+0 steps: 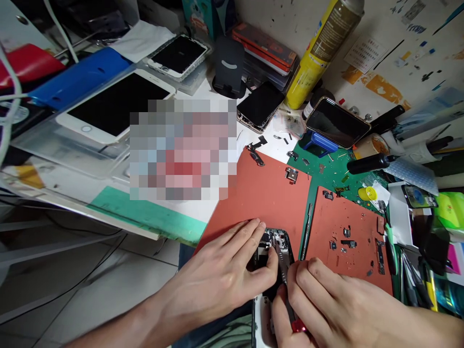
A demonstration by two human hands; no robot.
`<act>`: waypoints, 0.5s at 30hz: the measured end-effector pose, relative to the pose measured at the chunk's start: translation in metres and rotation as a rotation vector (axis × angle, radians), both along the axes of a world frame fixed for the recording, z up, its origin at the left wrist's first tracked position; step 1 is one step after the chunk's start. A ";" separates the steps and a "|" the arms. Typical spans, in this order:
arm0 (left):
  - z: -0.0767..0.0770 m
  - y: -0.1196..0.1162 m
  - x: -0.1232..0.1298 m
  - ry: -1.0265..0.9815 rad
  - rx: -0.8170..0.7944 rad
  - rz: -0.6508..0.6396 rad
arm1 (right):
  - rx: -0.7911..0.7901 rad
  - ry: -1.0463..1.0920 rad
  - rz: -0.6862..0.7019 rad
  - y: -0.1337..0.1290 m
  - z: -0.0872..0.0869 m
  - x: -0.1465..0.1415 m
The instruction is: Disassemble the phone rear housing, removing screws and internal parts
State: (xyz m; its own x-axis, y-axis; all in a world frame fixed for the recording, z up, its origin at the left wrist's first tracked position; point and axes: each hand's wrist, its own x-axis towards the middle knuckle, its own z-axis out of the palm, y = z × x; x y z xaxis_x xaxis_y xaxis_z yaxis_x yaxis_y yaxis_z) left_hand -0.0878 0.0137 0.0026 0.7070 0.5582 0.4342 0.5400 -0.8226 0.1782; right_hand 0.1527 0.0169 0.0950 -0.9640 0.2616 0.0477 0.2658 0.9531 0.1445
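An opened phone housing (285, 240) lies at the front edge of the red mat, its inner parts exposed at the far end. My left hand (232, 270) grips its left side, with the fingers along the rim and the thumb bent over the inside. Between the fingers of my right hand (322, 299) is a pair of metal tweezers (282, 261). Their tips reach into the top of the housing, close to my left thumb. What the tips touch is too small to make out. My hands hide much of the housing's middle.
Beyond the red mat (268, 193) are small phone parts (291, 175). A second red mat (355, 217) on the right bears several more, and a slim metal tool (307, 232) lies between the mats. Phones, a yellow spray can (315, 48) and a blue stand (319, 144) stand behind.
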 end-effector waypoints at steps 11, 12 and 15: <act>-0.001 0.000 0.001 -0.015 0.003 -0.001 | -0.052 0.064 0.047 0.002 -0.011 0.001; -0.001 -0.001 0.001 -0.020 0.001 -0.001 | -0.051 0.061 0.075 0.002 -0.011 0.001; -0.001 -0.001 0.002 -0.028 -0.004 -0.002 | -0.036 0.051 0.117 0.003 -0.011 0.002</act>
State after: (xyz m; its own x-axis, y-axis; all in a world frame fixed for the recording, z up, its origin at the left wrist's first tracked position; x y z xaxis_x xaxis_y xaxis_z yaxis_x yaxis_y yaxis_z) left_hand -0.0863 0.0126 0.0017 0.6957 0.5587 0.4516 0.5333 -0.8228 0.1964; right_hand 0.1549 0.0200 0.0841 -0.9846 0.1498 0.0902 0.1586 0.9824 0.0987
